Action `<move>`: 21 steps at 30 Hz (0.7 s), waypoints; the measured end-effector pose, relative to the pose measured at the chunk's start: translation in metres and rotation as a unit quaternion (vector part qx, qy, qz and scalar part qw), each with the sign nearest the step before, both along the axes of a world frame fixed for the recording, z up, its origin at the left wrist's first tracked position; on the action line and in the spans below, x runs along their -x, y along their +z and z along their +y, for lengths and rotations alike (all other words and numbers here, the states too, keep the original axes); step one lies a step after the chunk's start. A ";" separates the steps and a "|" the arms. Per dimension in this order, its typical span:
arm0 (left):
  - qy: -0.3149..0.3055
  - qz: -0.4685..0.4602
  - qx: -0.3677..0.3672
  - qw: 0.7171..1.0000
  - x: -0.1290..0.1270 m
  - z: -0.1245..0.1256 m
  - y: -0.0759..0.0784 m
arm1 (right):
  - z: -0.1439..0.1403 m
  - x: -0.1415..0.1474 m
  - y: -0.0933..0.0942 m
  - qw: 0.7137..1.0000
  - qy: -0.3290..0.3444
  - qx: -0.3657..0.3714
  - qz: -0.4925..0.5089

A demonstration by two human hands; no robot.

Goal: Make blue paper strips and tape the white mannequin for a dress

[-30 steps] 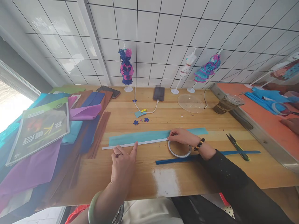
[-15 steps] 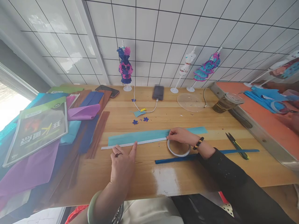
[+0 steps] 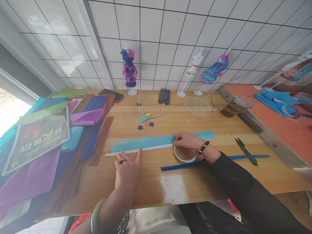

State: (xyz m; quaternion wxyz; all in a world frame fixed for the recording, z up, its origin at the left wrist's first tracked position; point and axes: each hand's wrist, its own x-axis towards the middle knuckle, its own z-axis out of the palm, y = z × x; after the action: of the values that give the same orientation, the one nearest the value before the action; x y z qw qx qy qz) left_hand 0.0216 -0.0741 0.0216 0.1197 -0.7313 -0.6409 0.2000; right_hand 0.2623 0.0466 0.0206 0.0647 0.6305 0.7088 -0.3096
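Running white tape (image 3: 138,150) along the near edge of the teal paper strip (image 3: 146,142) at mid-table. Left hand (image 3: 126,172) pins the tape with one fingertip, other fingers loosely curled; right hand (image 3: 188,141) pinches it beside the tape roll (image 3: 185,155). Next: press flat, keeping it aligned. Dark blue strip (image 3: 185,165) lies nearer; snips (image 3: 245,151) right.

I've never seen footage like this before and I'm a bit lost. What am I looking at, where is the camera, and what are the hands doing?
No machine here: a person works with bare hands, filmed by a camera worn on the head, looking down at a wooden table. The left hand presses a fingertip on a white tape strip along the edge of a teal paper strip. The right hand pinches the strip's other end, above a tape roll. Nearby lie a dark blue strip, scissors, coloured paper sheets and small dressed mannequins.
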 end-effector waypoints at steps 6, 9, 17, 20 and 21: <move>0.007 -0.013 0.004 1.000 0.001 0.000 0.005 | 0.000 0.000 0.000 1.000 0.005 -0.004 -0.009; 0.008 -0.023 0.007 1.000 0.002 0.002 0.004 | -0.001 0.001 0.000 1.000 0.008 -0.007 -0.010; -0.025 -0.040 -0.031 0.998 -0.002 0.008 0.003 | -0.001 0.002 0.001 1.000 0.015 -0.015 -0.009; -0.073 -0.064 -0.034 0.995 -0.011 0.011 0.005 | 0.000 0.002 0.000 1.000 0.014 -0.020 -0.008; -0.087 -0.078 -0.031 0.993 -0.016 0.013 0.005 | 0.000 0.002 0.000 1.000 0.014 -0.021 -0.008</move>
State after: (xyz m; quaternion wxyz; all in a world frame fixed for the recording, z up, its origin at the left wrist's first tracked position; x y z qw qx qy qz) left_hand 0.0374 -0.0611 0.0268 0.1088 -0.7934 -0.5885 0.1110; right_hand 0.2605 0.0463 0.0203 0.0618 0.6245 0.7232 -0.2885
